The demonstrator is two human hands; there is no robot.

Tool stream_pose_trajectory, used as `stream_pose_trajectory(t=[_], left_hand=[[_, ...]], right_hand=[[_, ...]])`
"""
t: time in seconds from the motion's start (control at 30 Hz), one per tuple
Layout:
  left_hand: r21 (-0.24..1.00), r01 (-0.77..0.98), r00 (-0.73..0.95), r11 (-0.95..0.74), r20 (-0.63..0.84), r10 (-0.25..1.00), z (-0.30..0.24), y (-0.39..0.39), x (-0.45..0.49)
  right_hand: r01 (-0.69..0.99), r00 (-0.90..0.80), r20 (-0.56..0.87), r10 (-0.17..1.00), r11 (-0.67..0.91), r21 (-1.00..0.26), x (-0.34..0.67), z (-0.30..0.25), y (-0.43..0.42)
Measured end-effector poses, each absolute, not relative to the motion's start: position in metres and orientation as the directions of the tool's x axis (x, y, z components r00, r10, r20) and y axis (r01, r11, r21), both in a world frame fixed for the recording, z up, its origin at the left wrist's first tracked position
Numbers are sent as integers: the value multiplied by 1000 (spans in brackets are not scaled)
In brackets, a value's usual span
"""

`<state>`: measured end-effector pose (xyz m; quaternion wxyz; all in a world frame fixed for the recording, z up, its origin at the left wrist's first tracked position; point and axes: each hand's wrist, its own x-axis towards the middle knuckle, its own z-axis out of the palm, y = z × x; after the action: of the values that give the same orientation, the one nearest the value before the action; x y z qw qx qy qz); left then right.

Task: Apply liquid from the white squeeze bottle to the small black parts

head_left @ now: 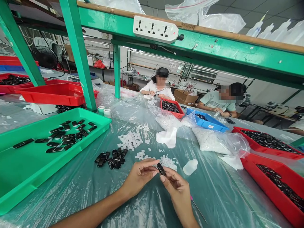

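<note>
A small black glossy casing [161, 169] sits in the fingers of my right hand [177, 183], tilted, above the plastic-covered table. At its upper end, my left hand [140, 174] closes in with index finger and thumb, the index fingertip against the casing. Whether a tiny part is also between those fingertips, I cannot tell. Just beyond my hands lies a heap of small white pieces [168, 162]. A bigger heap of white pieces [130, 141] is farther back. Several black casings [116, 158] lie in a loose group left of my hands.
A green tray [19, 186] holding several black casings stands at left. Red trays [268, 186] of casings line the right side. A white squeeze bottle [190, 167] and a thin metal tool [199, 209] lie nearby. Overhead runs a green shelf beam [225, 46]. Two people work across the table.
</note>
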<state>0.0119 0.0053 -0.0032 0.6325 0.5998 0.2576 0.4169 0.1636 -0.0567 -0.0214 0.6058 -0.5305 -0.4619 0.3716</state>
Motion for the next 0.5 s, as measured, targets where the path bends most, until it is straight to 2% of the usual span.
stream_pose_trajectory(t=[0.23, 0.5], left_hand=[[980, -142, 551, -136, 192, 812, -3, 7, 9], [977, -96, 564, -188, 209, 799, -2, 7, 7]], right_hand=[[-217, 172, -72, 982, -34, -976, 158, -13, -58], [-214, 166, -74, 983, -38, -976, 162, -17, -55]])
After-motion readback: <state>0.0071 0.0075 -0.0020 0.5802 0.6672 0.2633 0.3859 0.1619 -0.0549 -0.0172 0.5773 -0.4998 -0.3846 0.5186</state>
